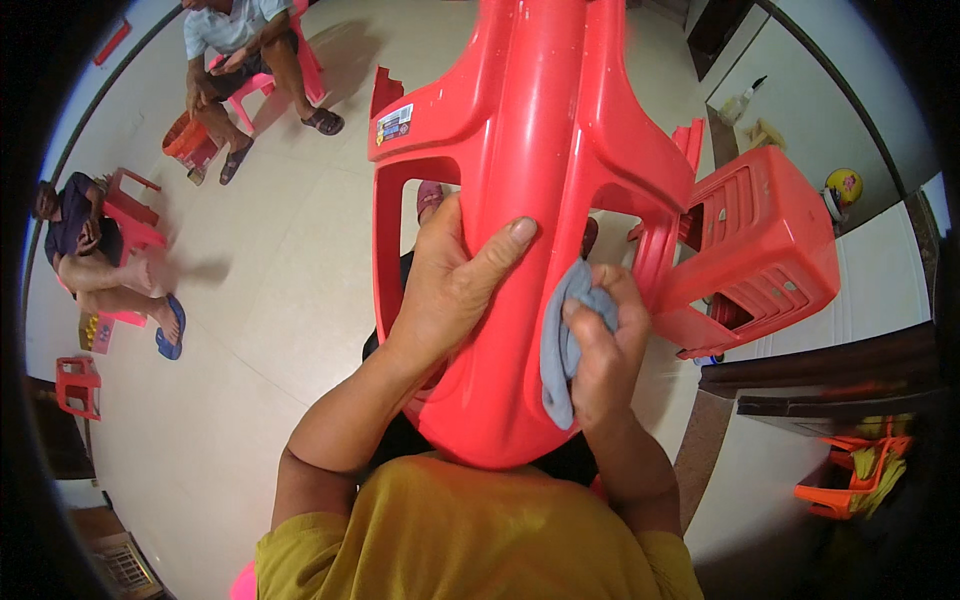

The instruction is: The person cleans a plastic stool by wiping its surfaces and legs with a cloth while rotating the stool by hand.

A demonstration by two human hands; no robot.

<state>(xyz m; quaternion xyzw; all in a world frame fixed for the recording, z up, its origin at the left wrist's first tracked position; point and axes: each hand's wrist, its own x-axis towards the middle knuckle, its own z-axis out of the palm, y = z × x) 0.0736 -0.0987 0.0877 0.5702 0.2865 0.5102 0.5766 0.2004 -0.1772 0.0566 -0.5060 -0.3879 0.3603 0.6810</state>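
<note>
A red plastic stool or chair [525, 165] lies tipped across my lap, with its rounded end near my waist. My left hand [450, 277] grips it, the thumb along the smooth ridged middle and the fingers hidden around the edge of the left opening. Bunched in my right hand [611, 345] is a grey-blue cloth [566, 337]. The cloth rests against the right side of the red plastic, below the right opening. A label with print [394, 126] is stuck on the upper left part.
Red plastic stools [757, 255] stand close on my right. Two people [240, 45] [94, 240] sit on pink seats to the left. An orange-red bucket [191, 142] stands beside one. A small red stool [78, 388] is at far left, an orange chair with yellow cloth [855, 472] at lower right.
</note>
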